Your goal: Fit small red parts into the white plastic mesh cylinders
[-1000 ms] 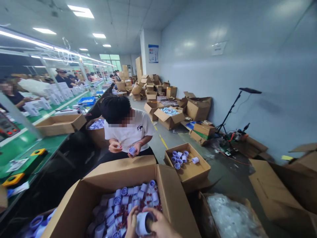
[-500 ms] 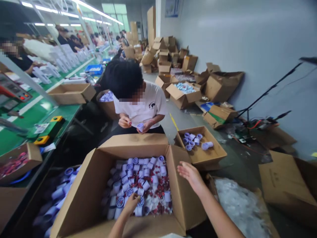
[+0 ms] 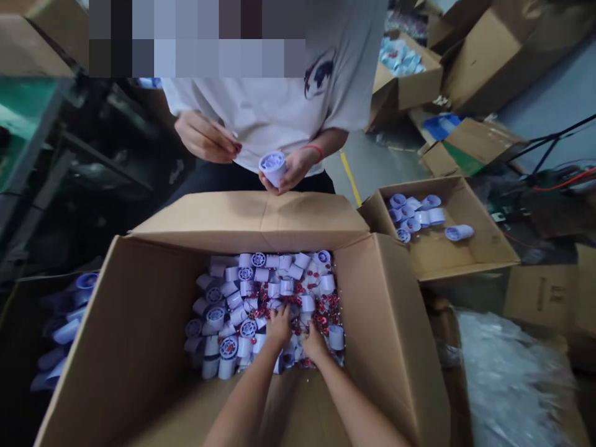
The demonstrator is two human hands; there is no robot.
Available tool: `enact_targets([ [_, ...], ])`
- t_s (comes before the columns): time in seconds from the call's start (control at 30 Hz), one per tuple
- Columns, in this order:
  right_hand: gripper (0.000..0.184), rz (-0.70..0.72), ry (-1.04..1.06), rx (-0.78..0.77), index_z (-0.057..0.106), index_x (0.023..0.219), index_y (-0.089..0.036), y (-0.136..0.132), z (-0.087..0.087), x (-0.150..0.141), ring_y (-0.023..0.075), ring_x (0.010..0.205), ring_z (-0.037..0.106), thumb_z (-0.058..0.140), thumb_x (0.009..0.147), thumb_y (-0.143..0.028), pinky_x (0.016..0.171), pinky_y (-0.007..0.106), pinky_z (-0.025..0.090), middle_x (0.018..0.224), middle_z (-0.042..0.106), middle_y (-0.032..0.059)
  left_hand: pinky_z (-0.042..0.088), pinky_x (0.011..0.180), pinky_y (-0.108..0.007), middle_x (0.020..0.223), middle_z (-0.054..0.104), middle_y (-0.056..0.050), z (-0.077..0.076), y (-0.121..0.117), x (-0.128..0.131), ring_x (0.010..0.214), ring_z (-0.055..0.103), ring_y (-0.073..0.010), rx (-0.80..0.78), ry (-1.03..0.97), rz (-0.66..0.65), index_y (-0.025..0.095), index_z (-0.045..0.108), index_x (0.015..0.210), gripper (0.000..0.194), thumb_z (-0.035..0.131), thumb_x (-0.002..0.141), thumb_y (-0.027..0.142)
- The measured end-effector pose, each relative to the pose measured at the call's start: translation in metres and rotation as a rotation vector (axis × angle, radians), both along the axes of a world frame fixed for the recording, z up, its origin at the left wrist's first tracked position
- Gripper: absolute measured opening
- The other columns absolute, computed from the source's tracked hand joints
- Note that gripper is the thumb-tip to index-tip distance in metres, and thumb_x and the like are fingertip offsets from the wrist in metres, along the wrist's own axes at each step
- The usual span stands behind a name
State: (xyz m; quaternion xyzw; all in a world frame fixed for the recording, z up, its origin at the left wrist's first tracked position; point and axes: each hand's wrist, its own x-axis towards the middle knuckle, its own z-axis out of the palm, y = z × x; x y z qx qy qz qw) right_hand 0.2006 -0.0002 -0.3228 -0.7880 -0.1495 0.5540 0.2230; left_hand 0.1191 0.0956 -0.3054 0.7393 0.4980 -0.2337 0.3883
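Observation:
A deep cardboard box (image 3: 404,323) stands before me, its bottom covered with lilac plastic cylinders (image 3: 228,347), small red parts (image 3: 328,304) and clear plastic bits. Some cylinders show spoked ends. My left hand (image 3: 279,326) reaches into the middle of the pile, fingers apart and touching the parts, with no held thing visible. Just right of it, my right hand (image 3: 314,343) is low among the red parts and clear bits. Its fingers are curled together, and whatever lies between them is hidden.
Across the box, a co-worker holds a lilac cylinder (image 3: 272,167) in one hand and a small red part (image 3: 237,148) in the other. A shallow carton (image 3: 479,248) with several cylinders stands at right, above a clear plastic bag pile (image 3: 507,366). More cylinders (image 3: 67,332) lie left.
The view has tipped down and closer. My right hand has come from outside the box's right side into the pile. My left hand has left a cylinder and moved right, its fingers spreading.

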Motion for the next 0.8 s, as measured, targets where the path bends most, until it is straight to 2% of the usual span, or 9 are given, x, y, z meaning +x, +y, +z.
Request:
enact_targets([
  [0.07, 0.023, 0.034, -0.029, -0.063, 0.063, 0.098, -0.019, 0.003, -0.018, 0.001, 0.0180, 0.096, 0.063, 0.059, 0.084, -0.036, 0.089, 0.042, 0.051, 0.102, 0.069, 0.0039, 0.034, 0.105, -0.061, 0.153, 0.038, -0.019, -0.010, 0.002, 0.004, 0.137, 0.033, -0.0408, 0.004, 0.000, 0.014, 0.016, 0.044, 0.135, 0.059, 0.041, 0.077, 0.008],
  [0.17, 0.015, 0.076, -0.046, -0.110, 0.064, 0.085, -0.018, 0.001, -0.032, 0.000, 0.0157, 0.089, 0.063, 0.060, 0.083, -0.033, 0.086, 0.039, 0.052, 0.092, 0.069, 0.0016, 0.028, 0.108, -0.060, 0.144, 0.049, -0.018, -0.014, 0.005, 0.006, 0.135, 0.034, -0.0394, -0.003, -0.046, 0.041, 0.018, 0.054, 0.123, 0.051, 0.053, 0.073, 0.010],
  [0.23, 0.016, 0.081, -0.044, -0.108, 0.063, 0.077, -0.017, -0.003, -0.033, -0.002, 0.0135, 0.081, 0.062, 0.061, 0.083, -0.032, 0.080, 0.037, 0.052, 0.082, 0.067, -0.0005, 0.027, 0.109, -0.057, 0.137, 0.054, -0.017, -0.009, 0.006, 0.004, 0.133, 0.036, -0.0373, -0.009, -0.086, 0.089, 0.018, 0.054, 0.118, 0.048, 0.057, 0.071, 0.013],
  [0.33, 0.020, 0.038, -0.027, -0.069, 0.061, 0.074, -0.016, -0.010, -0.020, -0.004, 0.0094, 0.061, 0.055, 0.061, 0.082, -0.034, 0.064, 0.030, 0.050, 0.067, 0.061, -0.0050, 0.031, 0.107, -0.053, 0.127, 0.055, -0.015, 0.006, 0.007, -0.005, 0.125, 0.042, -0.0340, -0.022, -0.154, 0.213, 0.018, 0.054, 0.109, 0.041, 0.060, 0.068, 0.021],
  [0.43, 0.022, -0.033, -0.048, 0.018, 0.059, 0.070, -0.016, -0.014, 0.006, -0.002, 0.0083, 0.054, 0.049, 0.061, 0.081, -0.035, 0.059, 0.027, 0.045, 0.058, 0.054, -0.0075, 0.038, 0.101, -0.044, 0.113, 0.050, -0.010, 0.032, 0.009, -0.018, 0.110, 0.048, -0.0259, -0.044, -0.236, 0.387, 0.019, 0.051, 0.094, 0.029, 0.057, 0.066, 0.020],
  [0.53, 0.021, -0.098, -0.117, 0.146, 0.058, 0.064, -0.018, -0.011, 0.041, 0.004, 0.0112, 0.063, 0.052, 0.064, 0.076, -0.033, 0.069, 0.032, 0.046, 0.061, 0.054, -0.0055, 0.042, 0.094, -0.037, 0.104, 0.049, -0.005, 0.069, 0.013, -0.033, 0.100, 0.049, -0.0206, -0.143, -0.348, 0.547, 0.020, 0.047, 0.091, 0.035, 0.057, 0.057, 0.015],
  [0.67, 0.019, -0.183, -0.212, 0.319, 0.060, 0.060, -0.021, -0.003, 0.097, 0.013, 0.0201, 0.085, 0.054, 0.063, 0.066, -0.038, 0.089, 0.040, 0.045, 0.079, 0.061, 0.0044, 0.047, 0.070, -0.033, 0.101, 0.060, -0.005, 0.132, 0.007, -0.054, 0.072, 0.054, -0.0144, -0.492, -0.524, 0.621, 0.019, 0.054, 0.099, 0.048, 0.056, 0.051, 0.017],
  [0.73, 0.022, -0.190, -0.201, 0.407, 0.061, 0.061, -0.022, -0.002, 0.127, 0.014, 0.0231, 0.087, 0.056, 0.061, 0.065, -0.044, 0.088, 0.040, 0.046, 0.080, 0.062, 0.0062, 0.049, 0.068, -0.033, 0.113, 0.063, -0.008, 0.157, -0.004, -0.062, 0.079, 0.060, -0.0172, -0.665, -0.620, 0.653, 0.020, 0.057, 0.108, 0.060, 0.056, 0.048, 0.015],
  [0.8, 0.024, -0.159, -0.155, 0.490, 0.063, 0.064, -0.023, -0.005, 0.156, 0.012, 0.0232, 0.082, 0.058, 0.060, 0.066, -0.047, 0.083, 0.039, 0.048, 0.075, 0.063, 0.0049, 0.051, 0.070, -0.032, 0.128, 0.060, -0.008, 0.170, -0.019, -0.068, 0.085, 0.063, -0.0180, -0.895, -0.782, 0.747, 0.025, 0.057, 0.117, 0.074, 0.057, 0.044, 0.012],
])
